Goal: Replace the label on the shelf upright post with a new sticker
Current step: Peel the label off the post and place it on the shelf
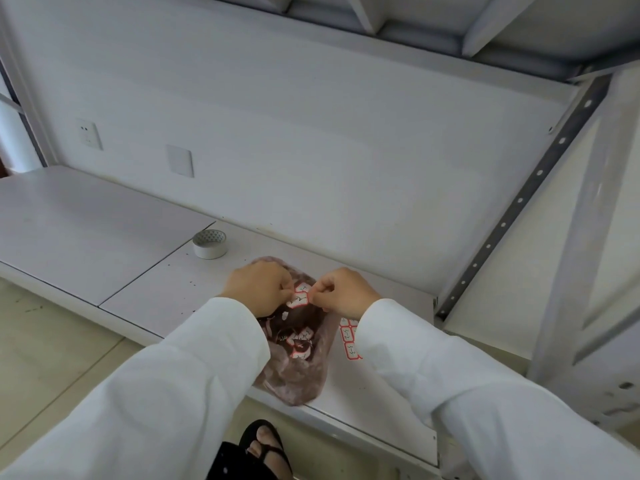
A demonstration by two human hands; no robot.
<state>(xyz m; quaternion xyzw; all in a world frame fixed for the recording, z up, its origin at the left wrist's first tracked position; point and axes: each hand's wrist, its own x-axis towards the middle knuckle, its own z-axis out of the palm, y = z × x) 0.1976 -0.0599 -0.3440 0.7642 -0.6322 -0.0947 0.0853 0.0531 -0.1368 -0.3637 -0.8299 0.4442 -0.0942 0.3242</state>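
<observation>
Fingers of left hand (258, 289) and right hand (346, 292) pinch red-bordered sticker (300, 296); writing illegible

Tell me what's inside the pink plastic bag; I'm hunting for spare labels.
Red-bordered white stickers show through the pink bag. The left sleeve covers its left side, so any contents there are hidden.

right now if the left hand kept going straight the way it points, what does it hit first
The left hand points right, toward the red-bordered sticker piece it pinches; just past that is the right hand. Depth is unclear, but they look level.
</observation>
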